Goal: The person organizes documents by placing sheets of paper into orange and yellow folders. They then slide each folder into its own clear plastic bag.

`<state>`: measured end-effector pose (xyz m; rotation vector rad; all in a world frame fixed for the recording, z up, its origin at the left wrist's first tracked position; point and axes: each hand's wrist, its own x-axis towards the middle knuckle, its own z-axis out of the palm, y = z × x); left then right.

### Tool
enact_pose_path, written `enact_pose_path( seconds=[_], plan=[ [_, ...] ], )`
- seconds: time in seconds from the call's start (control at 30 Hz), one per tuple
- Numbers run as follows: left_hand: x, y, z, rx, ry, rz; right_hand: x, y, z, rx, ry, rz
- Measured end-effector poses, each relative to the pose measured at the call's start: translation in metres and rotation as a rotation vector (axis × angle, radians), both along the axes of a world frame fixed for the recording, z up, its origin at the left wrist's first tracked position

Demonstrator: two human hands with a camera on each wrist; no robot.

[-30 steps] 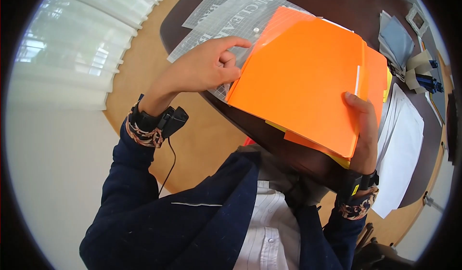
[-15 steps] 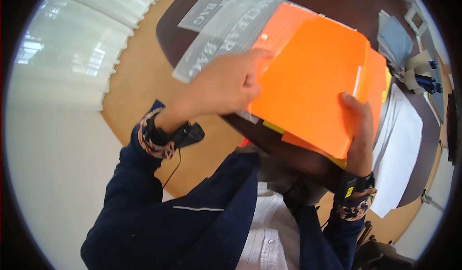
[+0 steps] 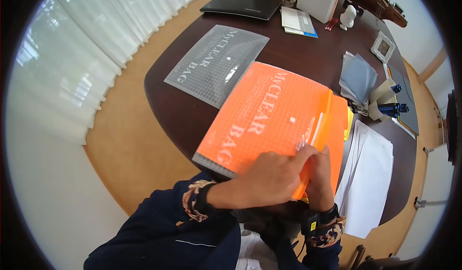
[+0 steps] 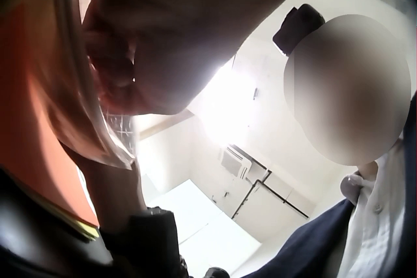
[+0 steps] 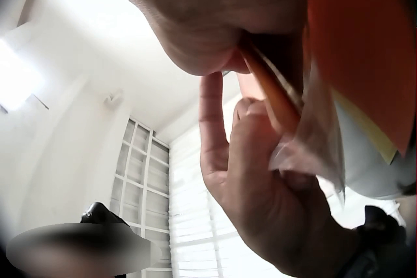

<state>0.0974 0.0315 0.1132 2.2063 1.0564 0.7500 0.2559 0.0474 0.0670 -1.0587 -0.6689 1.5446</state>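
Observation:
An orange folder point(image 3: 317, 145) lies under a clear plastic bag point(image 3: 255, 111) lettered "MyCLEAR BAG", with only its right edge uncovered. At that edge my left hand point(image 3: 269, 181) pinches the bag's film, its fingers bent. Right beside it, my right hand point(image 3: 320, 173) grips the folder's near right edge. Both hands meet close together there, and the right fingers are partly hidden beneath. In the right wrist view the loose film of the bag point(image 5: 313, 147) hangs by the left hand point(image 5: 260, 180). Below lies another orange folder point(image 3: 339, 121) with a yellow one point(image 3: 348, 123).
Another clear bag point(image 3: 216, 63) lies flat at the left. White papers point(image 3: 368, 169) are on the right, with grey-blue pouches point(image 3: 358, 77) and pen holders point(image 3: 380, 104) beyond. A black laptop point(image 3: 240, 5), booklets point(image 3: 298, 20) and a white bust point(image 3: 347, 17) stand farther back.
The clear bag, earlier over only the folder's left part, now covers it nearly to the right edge. My left hand has moved right, next to my right hand. The head view has tilted up.

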Motion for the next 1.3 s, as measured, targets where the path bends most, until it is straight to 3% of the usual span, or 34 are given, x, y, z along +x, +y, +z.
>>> enact_pose_path(
  seconds=[0.13,0.2,0.23,0.3,0.37,0.43,0.5,0.57,0.63,0.7,0.77,0.8,0.83,0.93,1.03,1.07,1.17,1.2,1.3],
  plan=[
    [0.005,-0.002,-0.001,-0.024,0.035,-0.017,0.005,-0.004,0.003,-0.093,0.128,-0.069],
    [-0.004,0.002,0.012,-0.270,-0.204,-0.136,0.014,-0.005,-0.006,-0.096,0.163,-0.040],
    [-0.012,0.005,0.020,-0.263,-0.200,-0.126,0.018,-0.005,-0.011,-0.077,0.124,-0.075],
    [-0.041,0.013,0.036,-0.017,-0.373,-0.098,0.015,-0.003,-0.008,-0.057,0.091,-0.108],
    [-0.082,0.050,0.038,0.228,-0.261,0.139,0.006,-0.004,0.010,0.055,0.110,-0.208],
    [-0.106,0.098,0.045,-0.043,-0.320,0.434,0.008,-0.003,0.005,0.055,0.085,-0.257],
    [-0.142,0.164,-0.012,0.221,-0.074,0.485,0.012,0.002,-0.006,0.070,0.065,-0.272],
    [-0.158,0.180,-0.048,0.277,0.472,0.555,0.023,0.005,-0.023,0.042,0.082,-0.285],
    [-0.156,0.178,-0.055,0.238,0.624,0.570,0.034,0.008,-0.030,0.032,0.091,-0.233],
    [-0.155,0.181,-0.036,0.034,0.631,0.530,0.030,0.006,-0.026,0.002,0.094,-0.204],
    [-0.150,0.186,-0.049,0.108,0.649,0.542,0.023,0.002,-0.010,-0.005,-0.048,-0.195],
    [-0.149,0.190,-0.054,0.194,0.677,0.527,0.036,0.008,-0.027,0.024,-0.093,-0.158],
    [-0.149,0.189,-0.056,0.309,0.642,0.556,0.030,0.009,-0.021,0.051,-0.100,-0.138],
    [-0.169,0.192,-0.042,0.318,0.521,0.545,0.015,0.012,-0.009,0.084,-0.111,-0.158],
    [-0.197,0.185,-0.029,0.166,0.425,0.574,0.007,0.021,0.001,0.051,-0.031,-0.097],
    [-0.208,0.180,-0.027,0.158,0.407,0.646,0.014,0.036,-0.006,0.031,-0.105,-0.099],
    [-0.254,0.155,-0.001,0.209,0.389,0.829,-0.032,0.067,0.029,-0.010,-0.113,-0.097],
    [-0.268,0.142,0.012,0.274,0.393,0.908,-0.030,0.094,0.019,0.047,-0.165,0.007],
    [-0.298,0.108,0.054,0.303,0.357,0.982,-0.081,0.152,0.021,0.077,-0.196,0.075]
  ],
)
